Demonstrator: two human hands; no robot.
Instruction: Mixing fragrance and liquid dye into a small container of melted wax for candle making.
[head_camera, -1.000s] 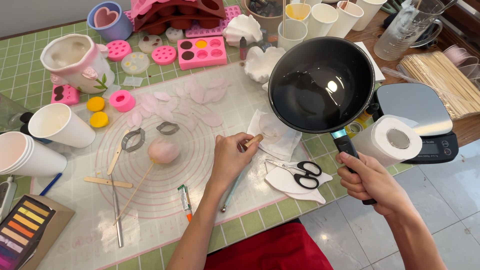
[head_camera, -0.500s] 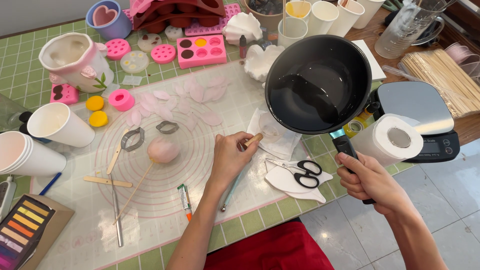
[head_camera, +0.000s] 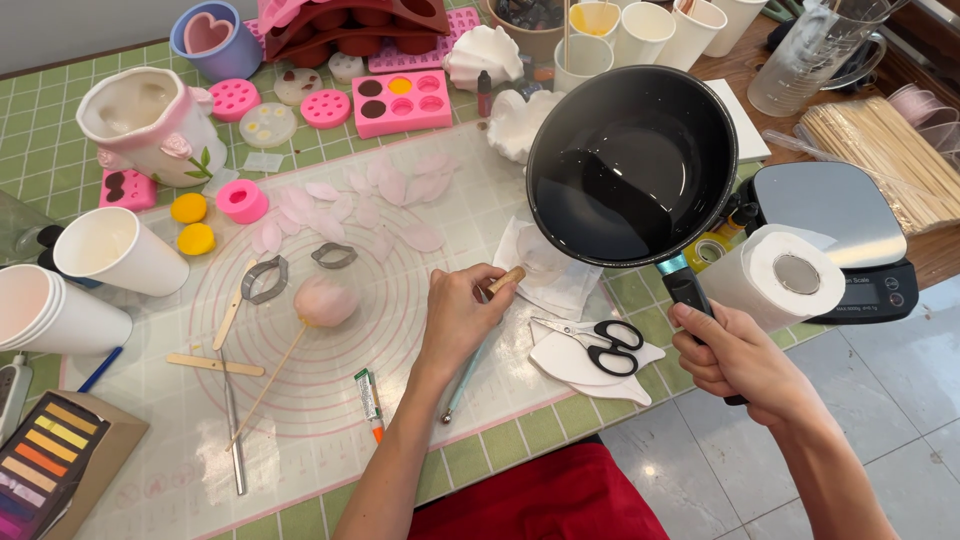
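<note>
My right hand (head_camera: 735, 355) grips the dark handle of a black saucepan (head_camera: 632, 165), held tilted above the table's right side with clear liquid pooled inside. My left hand (head_camera: 462, 315) rests on the translucent work mat (head_camera: 420, 390) and pinches a small wooden stick (head_camera: 505, 281) at the edge of a white paper sheet (head_camera: 560, 285). A pale pink ball on a skewer (head_camera: 325, 300) lies left of that hand, with two metal petal cutters (head_camera: 265, 279) beside it. Thin pink petals (head_camera: 330, 215) are scattered further back.
Black-handled scissors (head_camera: 600, 340) lie on white paper near my right hand. A paper roll (head_camera: 780, 280) and a digital scale (head_camera: 840, 215) stand right. White cups (head_camera: 115, 255), pink moulds (head_camera: 400, 100), a pastel set (head_camera: 45, 460) and a white-pink vase (head_camera: 145, 120) ring the mat.
The saucepan has tipped a little more toward me, and the liquid has shifted inside. My left hand stays on the stick by the white paper.
</note>
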